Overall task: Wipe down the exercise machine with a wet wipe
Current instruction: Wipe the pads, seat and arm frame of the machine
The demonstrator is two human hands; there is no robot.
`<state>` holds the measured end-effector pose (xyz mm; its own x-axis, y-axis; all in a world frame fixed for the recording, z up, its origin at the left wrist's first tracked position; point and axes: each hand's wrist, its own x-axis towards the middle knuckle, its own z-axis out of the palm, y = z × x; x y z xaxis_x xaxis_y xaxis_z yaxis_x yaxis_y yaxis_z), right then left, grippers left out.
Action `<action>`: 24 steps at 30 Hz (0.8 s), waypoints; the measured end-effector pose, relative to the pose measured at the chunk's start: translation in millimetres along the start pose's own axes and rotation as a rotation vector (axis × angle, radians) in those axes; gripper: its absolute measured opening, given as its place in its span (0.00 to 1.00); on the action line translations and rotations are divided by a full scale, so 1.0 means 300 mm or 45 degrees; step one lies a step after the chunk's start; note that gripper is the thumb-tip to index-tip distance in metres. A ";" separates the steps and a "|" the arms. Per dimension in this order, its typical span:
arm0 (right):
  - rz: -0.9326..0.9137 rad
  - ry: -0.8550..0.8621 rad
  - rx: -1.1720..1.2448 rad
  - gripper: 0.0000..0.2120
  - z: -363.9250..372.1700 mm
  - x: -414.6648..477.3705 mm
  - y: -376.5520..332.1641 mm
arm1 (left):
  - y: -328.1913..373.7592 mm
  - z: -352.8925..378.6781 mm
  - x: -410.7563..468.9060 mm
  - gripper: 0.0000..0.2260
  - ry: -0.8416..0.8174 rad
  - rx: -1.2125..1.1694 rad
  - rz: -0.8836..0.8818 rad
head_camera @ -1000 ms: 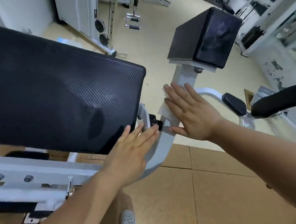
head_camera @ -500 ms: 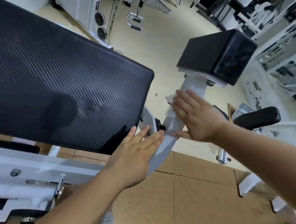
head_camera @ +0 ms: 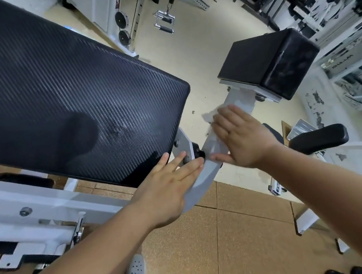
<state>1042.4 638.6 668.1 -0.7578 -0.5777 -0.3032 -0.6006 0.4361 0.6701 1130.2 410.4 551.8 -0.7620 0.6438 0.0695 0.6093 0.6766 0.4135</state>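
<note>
Two hands on the machine, so where does each one sit?

Your left hand (head_camera: 167, 193) lies flat on the curved white frame arm (head_camera: 201, 179), fingers straight and together. The tips are just beside the black knob (head_camera: 200, 154), under the corner of the big black pad (head_camera: 72, 92). Its grip is open: it holds nothing and rests on the metal.

And the right?

Your right hand (head_camera: 240, 140) is flat too, fingers straight. It presses the wet wipe (head_camera: 209, 114) against the same arm higher up, between the knob and the small black pad (head_camera: 268, 64). There is no curl in that grip. The wipe is pinned under palm and fingers, and its crumpled white edge shows past your fingertips at the arm's left edge.

Room around it?

The big pad's rounded corner overhangs close to your left fingertips. Ahead of your right hand the arm runs a short way, then meets the bracket under the small pad. Left of the arm is bare pale floor (head_camera: 200, 53). On its right, near your wrist, a black roller pad (head_camera: 319, 138) sticks out. Tan floor tiles (head_camera: 240, 230) lie below your forearms, and a white shoe (head_camera: 135, 270) stands beneath the left one.
</note>
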 end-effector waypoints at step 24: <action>-0.335 -0.146 0.943 0.44 -0.075 0.167 -0.144 | -0.105 0.064 -0.109 0.38 0.008 0.067 -0.604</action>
<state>1036.2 575.4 639.3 -0.5650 -0.6682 -0.4840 -0.7461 0.6643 -0.0462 1140.2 374.9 519.1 -0.9599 0.2576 -0.1103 0.2043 0.9126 0.3541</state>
